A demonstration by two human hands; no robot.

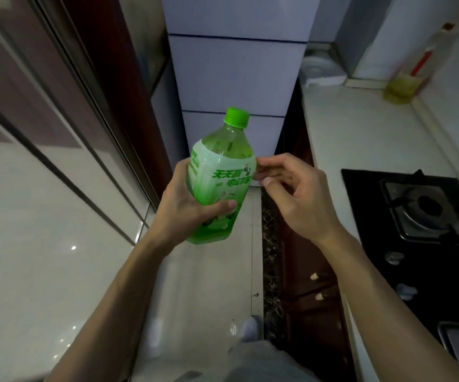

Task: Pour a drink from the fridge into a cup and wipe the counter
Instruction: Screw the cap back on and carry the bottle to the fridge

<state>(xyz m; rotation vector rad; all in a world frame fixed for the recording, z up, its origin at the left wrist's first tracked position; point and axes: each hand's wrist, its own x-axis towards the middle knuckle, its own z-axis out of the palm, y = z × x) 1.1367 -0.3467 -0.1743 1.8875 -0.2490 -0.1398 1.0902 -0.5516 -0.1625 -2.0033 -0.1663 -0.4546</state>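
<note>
Two bare forearms reach forward from the bottom of the view. The left hand [187, 205] is wrapped around a green bottle [218, 177], thumb lying across its front, holding it tilted. The right hand [291, 194] hovers just beside it, fingers loosely curled, fingertips [260, 165] at the label's edge

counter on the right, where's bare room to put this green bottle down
The widest bare patch of counter lies between the gas stove and the white container by the fridge. The far right corner is taken by an oil bottle.
</note>
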